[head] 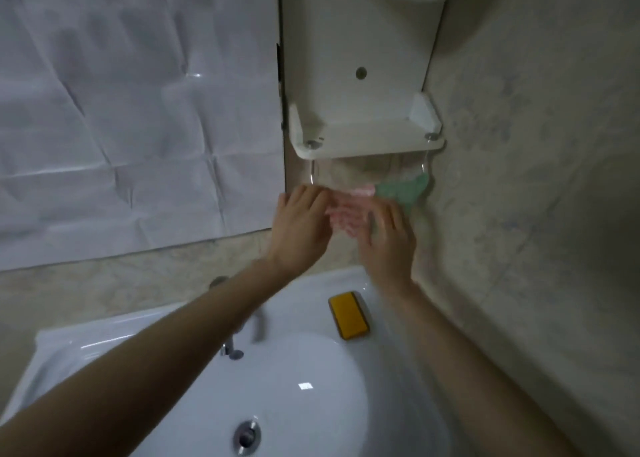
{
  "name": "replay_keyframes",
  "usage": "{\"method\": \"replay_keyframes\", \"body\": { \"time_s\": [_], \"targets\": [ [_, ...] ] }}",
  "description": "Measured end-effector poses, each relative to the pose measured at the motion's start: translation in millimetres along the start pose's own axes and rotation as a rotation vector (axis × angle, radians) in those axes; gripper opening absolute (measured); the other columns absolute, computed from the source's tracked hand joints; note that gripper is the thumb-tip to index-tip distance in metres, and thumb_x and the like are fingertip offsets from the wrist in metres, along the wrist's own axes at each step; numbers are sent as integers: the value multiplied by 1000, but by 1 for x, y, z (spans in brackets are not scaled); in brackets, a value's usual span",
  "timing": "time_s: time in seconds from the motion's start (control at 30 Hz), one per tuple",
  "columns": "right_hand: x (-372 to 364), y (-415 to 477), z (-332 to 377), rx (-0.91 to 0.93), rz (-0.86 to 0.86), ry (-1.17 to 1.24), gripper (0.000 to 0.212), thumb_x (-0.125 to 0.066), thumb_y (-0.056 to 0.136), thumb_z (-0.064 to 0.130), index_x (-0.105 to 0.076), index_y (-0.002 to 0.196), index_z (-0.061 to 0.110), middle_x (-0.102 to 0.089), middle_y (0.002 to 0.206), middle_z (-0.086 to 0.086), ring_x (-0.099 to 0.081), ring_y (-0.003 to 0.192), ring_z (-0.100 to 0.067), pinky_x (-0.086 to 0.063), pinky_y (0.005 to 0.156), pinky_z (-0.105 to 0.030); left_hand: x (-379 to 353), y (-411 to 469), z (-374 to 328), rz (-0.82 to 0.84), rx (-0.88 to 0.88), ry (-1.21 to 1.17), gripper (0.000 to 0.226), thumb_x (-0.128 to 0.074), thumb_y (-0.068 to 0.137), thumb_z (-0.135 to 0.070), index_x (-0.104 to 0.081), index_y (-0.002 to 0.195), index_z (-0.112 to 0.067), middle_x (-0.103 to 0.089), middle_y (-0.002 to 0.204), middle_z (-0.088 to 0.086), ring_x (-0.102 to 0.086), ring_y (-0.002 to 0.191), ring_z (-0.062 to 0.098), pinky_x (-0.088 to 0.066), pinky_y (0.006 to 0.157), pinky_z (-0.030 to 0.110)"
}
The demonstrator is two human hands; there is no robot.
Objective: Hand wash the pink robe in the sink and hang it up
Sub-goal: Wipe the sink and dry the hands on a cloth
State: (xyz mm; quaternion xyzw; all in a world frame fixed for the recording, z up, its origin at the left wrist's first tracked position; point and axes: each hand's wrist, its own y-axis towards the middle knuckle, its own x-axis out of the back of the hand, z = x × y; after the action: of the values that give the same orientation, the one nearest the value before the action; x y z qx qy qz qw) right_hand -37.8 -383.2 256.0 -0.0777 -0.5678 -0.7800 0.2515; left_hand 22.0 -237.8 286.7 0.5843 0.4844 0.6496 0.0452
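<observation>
Bathroom, above the basin: your left hand's fingers (306, 197) lie straight & close together, tips on the left edge of the pink robe (346, 214), no pinch visible. Your right hand's fingers (386, 214) are motion-blurred and stretched onto the cloth's right side; can't tell if they press or nip it. Left hand (299, 230) & right hand (389, 245) flank the cloth, backs to camera.

The robe hangs bunched off the thin metal rail (312, 174) under the white shelf (367, 138), touching a green cloth (403, 188) on its right. The pink fabric has a pale print, too blurred to read. Wet or dry: can't tell.

Handling, as a judgement: soft, limp, light if dry, prob. much heavier & clingy once soaked. Take it w/ both hands by gathered fabric near the rail, not one thin edge, and mind the green cloth doesn't come along.

Below: glossy white sink (104, 346) w/ smooth oval bowl, chrome tap (228, 349), metal drain (246, 436), and a yellow rectangular block (349, 314) on the rim. Left: creased white plastic sheet (121, 110). Right: mottled beige wall (536, 145).
</observation>
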Motion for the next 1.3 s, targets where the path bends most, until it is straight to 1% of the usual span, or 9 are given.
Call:
{"method": "replay_keyframes", "body": {
  "time_s": [0.07,0.17,0.23,0.33,0.43,0.77,1.07,1.2,1.3],
  "targets": [
    [-15,-73,-3,-155,21,18,21,-45,81,16,-57,98,13,-63,92,-12,-57,86,-28,-43,72,-33,-10,-50,11,-26,90,-177,22,-46,76,-9,-61,92,-9,-61,101,6,-50,92,22,-40,74,32],
    [-58,-154,-42,-775,642,-73,61,-60,76,41,-46,130,18,-51,126,-10,-50,116,-32,-42,92,-38,-26,-114,28,126,423,-335,18,-47,83,-6,-61,93,-11,-56,103,2,-54,93,18,-48,71,29],
    [-80,-180,-69,-941,884,-193,100,-76,65,51,-24,145,21,-38,139,-11,-40,127,-34,-38,101,-44,-31,-144,36,227,610,-361,16,-52,86,1,-62,94,-9,-53,103,-1,-56,81,11,-47,59,22],
    [-111,-192,-89,-933,992,-284,121,-81,58,55,-4,148,30,-28,147,-15,-30,134,-36,-28,107,-53,-25,-181,50,224,783,-391,17,-55,84,7,-64,89,-6,-58,99,3,-59,73,2,-53,65,26],
    [-141,-189,-105,-917,1022,-335,126,-83,56,54,-1,148,31,-25,149,-18,-26,136,-38,-26,107,-58,-9,-211,65,178,879,-354,25,-57,85,7,-63,82,-16,-61,97,5,-60,78,-7,-46,63,9],
    [-164,-182,-104,-900,1039,-431,115,-78,69,41,4,149,29,-25,147,-22,-35,129,-42,-42,96,-51,26,-219,98,181,879,-339,26,-58,84,9,-64,87,-16,-65,95,-1,-62,82,7,-46,64,9],
    [-44,-85,5,-454,1216,-101,117,-78,66,47,6,147,40,-36,141,-7,-39,127,-30,-37,98,-38,33,-158,99,189,816,-485,24,-59,84,6,-63,81,-18,-66,90,1,-61,75,6,-43,62,5],
    [34,14,63,-222,975,-3,114,-83,61,42,-9,147,42,-30,148,4,-36,131,-18,-36,99,-30,40,-118,89,191,728,-557,35,-58,83,7,-58,75,-27,-66,87,-4,-61,71,5,-44,62,9],
    [76,89,84,-156,872,-11,113,-83,59,45,-8,145,46,-30,148,7,-37,129,-17,-39,100,-39,48,-90,73,173,649,-592,30,-59,83,0,-61,74,-28,-67,86,-8,-60,81,4,-45,65,15]
  ]
}}
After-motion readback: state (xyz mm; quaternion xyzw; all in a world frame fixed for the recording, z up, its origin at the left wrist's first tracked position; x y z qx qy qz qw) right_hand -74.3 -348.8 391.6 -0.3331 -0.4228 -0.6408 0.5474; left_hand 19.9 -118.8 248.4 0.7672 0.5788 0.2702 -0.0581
